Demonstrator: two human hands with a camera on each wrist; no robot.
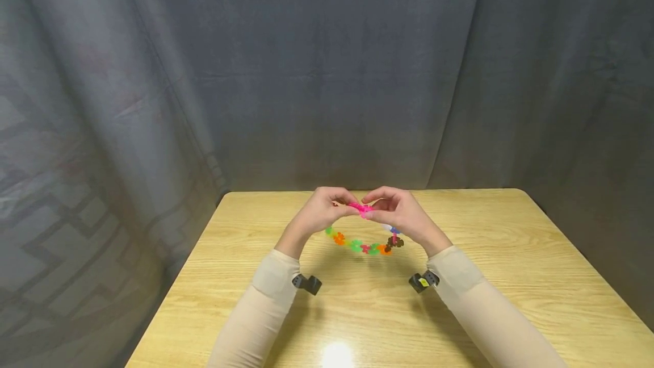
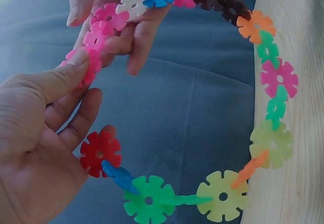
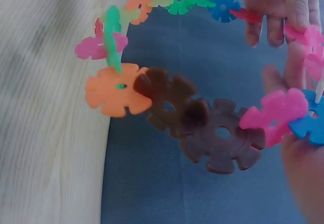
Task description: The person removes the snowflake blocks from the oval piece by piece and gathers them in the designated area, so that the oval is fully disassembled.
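Head view: above a pale wood-grain table (image 1: 204, 311), a person's left hand (image 1: 322, 209) and right hand (image 1: 402, 213) hold up a drooping chain of multicoloured, flower-shaped plastic discs (image 1: 356, 246), with a dark grey fabric curtain (image 1: 327, 72) beyond the table's far edge. Left thumb and fingers are closed in a pinch on a bright pink, notched plastic disc (image 2: 92, 69), while the right thumb and curled fingers grip the chain close by. Its orange, green and brown discs curve lower over the table.

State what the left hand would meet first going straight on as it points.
Past the pink piece it pinches, the left hand would probably meet the right hand; depth is unclear.
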